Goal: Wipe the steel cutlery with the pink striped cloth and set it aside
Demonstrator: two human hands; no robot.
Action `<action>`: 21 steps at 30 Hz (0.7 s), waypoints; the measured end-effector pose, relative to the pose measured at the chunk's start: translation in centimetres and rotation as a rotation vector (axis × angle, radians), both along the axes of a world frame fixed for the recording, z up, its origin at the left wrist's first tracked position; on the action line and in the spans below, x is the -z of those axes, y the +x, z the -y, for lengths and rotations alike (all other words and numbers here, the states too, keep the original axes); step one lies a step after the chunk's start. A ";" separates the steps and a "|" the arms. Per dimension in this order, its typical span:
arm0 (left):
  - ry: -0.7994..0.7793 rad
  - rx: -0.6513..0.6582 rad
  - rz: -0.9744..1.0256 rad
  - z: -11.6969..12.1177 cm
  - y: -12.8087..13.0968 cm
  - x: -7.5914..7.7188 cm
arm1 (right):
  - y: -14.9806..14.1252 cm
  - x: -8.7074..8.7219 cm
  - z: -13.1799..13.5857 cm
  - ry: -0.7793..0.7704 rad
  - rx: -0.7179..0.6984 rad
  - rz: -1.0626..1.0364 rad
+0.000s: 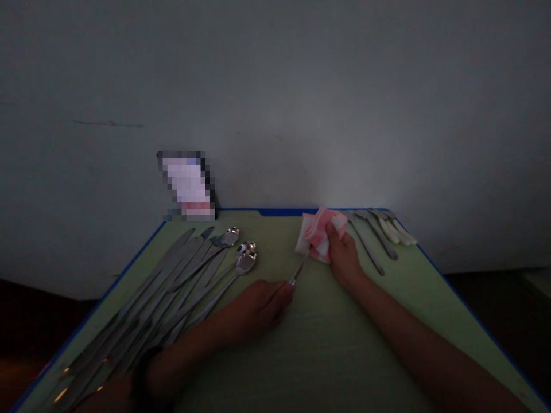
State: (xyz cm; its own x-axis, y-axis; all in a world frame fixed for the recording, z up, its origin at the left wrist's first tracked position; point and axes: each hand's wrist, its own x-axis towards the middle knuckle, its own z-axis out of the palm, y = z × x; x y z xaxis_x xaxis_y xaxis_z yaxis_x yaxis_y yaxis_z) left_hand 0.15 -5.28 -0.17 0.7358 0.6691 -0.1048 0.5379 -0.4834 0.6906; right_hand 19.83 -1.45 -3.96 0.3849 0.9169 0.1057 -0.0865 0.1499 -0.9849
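Observation:
My left hand [267,304] is closed around the handle of a thin metal utensil [301,267], whose far end runs into a folded pink and white cloth [321,229]. The cloth covers that end, so its kind cannot be told. My right hand [345,257] grips the cloth, thumb on top, wrapped about the utensil's tip. To the left of my left arm lie several metal knives [172,252] and spoons [247,261], side by side, handles toward me.
A pale green table [310,350] with a blue edge stands against a grey wall [275,103]. Beyond my right hand lie metal utensils [370,252] and white-handled ones [390,231]. A pixelated device with a lit screen [187,183] leans at the back left.

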 end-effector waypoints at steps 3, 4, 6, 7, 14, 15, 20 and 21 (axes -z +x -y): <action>0.002 -0.005 -0.012 0.1 0.1 -0.1 | -0.2 -0.3 0.4 0.005 -0.056 0.031; 0.001 -0.002 -0.014 0.2 0.2 -0.1 | -0.4 -0.3 0.6 -0.006 -0.073 0.017; -0.004 0.004 -0.010 0.2 0.2 0.0 | -0.9 -0.3 0.7 -0.043 -0.092 -0.057; -0.007 0.002 -0.007 0.2 0.2 0.1 | -1.1 -0.2 0.8 -0.062 -0.095 -0.110; -0.075 -0.037 0.056 0.3 0.0 -0.2 | -1.2 0.1 0.1 -0.038 -0.103 -0.318; -0.093 -0.020 0.081 0.4 -0.2 -0.4 | -1.1 0.1 0.0 -0.030 -0.096 -0.341; -0.101 0.056 0.109 0.7 -0.6 -0.6 | -0.7 -0.1 -0.3 -0.023 -0.106 -0.414; -0.078 0.055 0.094 0.7 -0.5 -0.4 | -0.7 -0.1 -0.3 -0.018 -0.104 -0.415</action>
State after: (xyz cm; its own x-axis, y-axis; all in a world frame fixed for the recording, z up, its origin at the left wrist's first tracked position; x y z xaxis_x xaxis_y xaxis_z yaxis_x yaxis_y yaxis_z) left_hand -0.38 -5.93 0.24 0.7802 0.6199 -0.0837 0.4429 -0.4529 0.7738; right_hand 19.15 -1.15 -3.85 0.2970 0.9532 -0.0556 -0.4899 0.1022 -0.8658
